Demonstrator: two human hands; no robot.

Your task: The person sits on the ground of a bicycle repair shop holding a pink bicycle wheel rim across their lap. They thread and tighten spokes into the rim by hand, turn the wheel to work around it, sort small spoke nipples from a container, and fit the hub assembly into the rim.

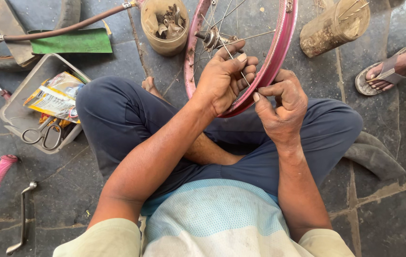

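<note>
A pink bicycle wheel rim [279,52] with thin metal spokes and a hub [211,38] stands upright against my crossed legs. My left hand [224,78] grips the near edge of the rim, fingers curled around a spoke [235,62]. My right hand [284,107] pinches at the rim's inner edge just right of the left hand, thumb and forefinger pressed together on a small part too small to make out.
A grey tray [27,102] with scissors [43,135] and a packet sits at left. A tub of metal parts [165,26], a can with spokes [336,24], a hose [60,31], a crank arm [22,216], a pink handlebar grip [1,171] and another person's sandalled foot [388,71] lie around.
</note>
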